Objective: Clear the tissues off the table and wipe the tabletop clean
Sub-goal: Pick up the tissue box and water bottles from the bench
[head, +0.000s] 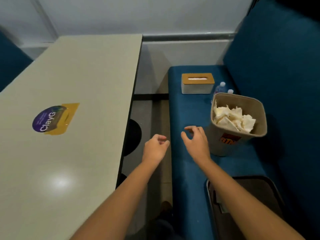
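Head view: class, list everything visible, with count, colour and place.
table: one, pale grey, left side
sticker: one, purple, on the table over a yellow label
bench: one, blue, right of the table
tissue box: one, white with tan lid, far on the bench
bin: one, beige, on the bench
tissues: several, white, crumpled in the bin
bottles: two, clear, white caps, behind the bin
bag: one, dark, near end of the bench
left hand: one, empty, between table and bench
right hand: one, empty, over the bench beside the bin
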